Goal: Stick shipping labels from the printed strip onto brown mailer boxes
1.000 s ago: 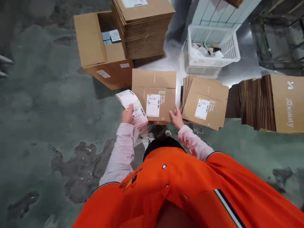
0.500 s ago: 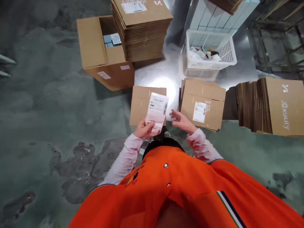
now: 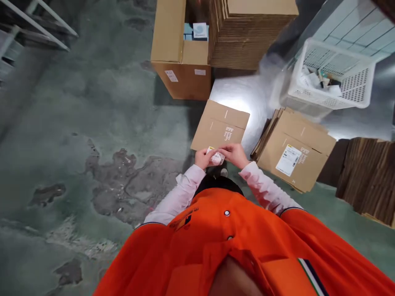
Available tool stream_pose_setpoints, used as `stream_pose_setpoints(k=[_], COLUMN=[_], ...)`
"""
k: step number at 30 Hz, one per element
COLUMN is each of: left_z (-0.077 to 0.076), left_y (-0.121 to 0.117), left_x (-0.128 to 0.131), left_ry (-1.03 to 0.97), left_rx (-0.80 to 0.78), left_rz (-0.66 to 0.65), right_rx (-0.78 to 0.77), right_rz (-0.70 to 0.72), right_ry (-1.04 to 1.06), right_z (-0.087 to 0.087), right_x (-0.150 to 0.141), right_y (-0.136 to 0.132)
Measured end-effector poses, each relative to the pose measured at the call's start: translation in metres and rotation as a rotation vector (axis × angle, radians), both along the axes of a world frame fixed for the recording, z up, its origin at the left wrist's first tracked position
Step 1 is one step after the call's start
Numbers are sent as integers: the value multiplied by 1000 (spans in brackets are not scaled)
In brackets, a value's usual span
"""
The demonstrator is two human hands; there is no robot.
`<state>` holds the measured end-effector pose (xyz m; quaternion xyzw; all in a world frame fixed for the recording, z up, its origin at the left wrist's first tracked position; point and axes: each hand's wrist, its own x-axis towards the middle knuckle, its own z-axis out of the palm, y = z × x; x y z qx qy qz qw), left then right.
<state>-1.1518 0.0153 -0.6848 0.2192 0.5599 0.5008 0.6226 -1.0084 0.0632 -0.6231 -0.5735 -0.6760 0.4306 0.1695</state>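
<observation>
Close to my body, my left hand pinches the left side of a shipping label. The fingertips of my right hand are closed on its upper right edge. Printing and a small yellow mark show on the part of the label between my hands; the rest is foreshortened or hidden. Just beyond my hands, a flat folded carton with white lettering lies on the metal table. To the right, another stack of flat cartons bears a white label on its top piece.
An open cardboard box with blue-and-white small boxes stands at the far left of the table. Beside it rises a tall stack of flat cartons. A white plastic basket holds papers. More folded cartons stand at right.
My right hand has come over to the label and taken its edge. The label has tipped from facing me to foreshortened. My view has shifted left and turned, uncovering the carton's lettering.
</observation>
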Motion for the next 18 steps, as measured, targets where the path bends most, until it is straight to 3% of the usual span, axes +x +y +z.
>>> stream_pose_setpoints(k=[3,8,12,15,18], left_z=[-14,-36,-49,-50,-51], left_y=[3,7,6,6,12], left_x=[4,-11,-24,-25,-22], left_ry=[-17,-44,13,74,-15], left_rx=[-50,28,68,16,5], left_rz=[55,-12,-105,-54,-18], right_rx=[-75,-161,-113,-64,41], right_rz=[-41,-16,-9,19,-30], right_ry=[26,30,-17,-112,-150], right_z=[-17,-37,-39,-35,-31], right_x=[-7,-17,-20,-24,-31], right_y=[6,18,23,20,17])
